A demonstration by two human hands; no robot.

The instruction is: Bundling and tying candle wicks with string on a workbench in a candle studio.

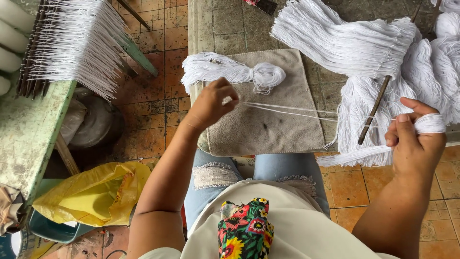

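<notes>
My left hand (211,103) pinches a few taut white strands (287,110) above a beige cloth (273,124). The strands run right to my right hand (414,141), which grips a wrapped loop of white yarn (430,123) around its fingers, with a loose tail (354,156) trailing left. A tied white yarn bundle (230,71) lies on the cloth just beyond my left hand. Big hanks of white yarn (354,43) hang over a thin wooden stick (376,108) at the right.
A green bench (28,129) at left carries a rack of white threads (79,41). Below it sit a yellow plastic bag (91,192) and a dark pot (93,122). The floor is orange tile (153,96); the work slab is grey concrete (230,24).
</notes>
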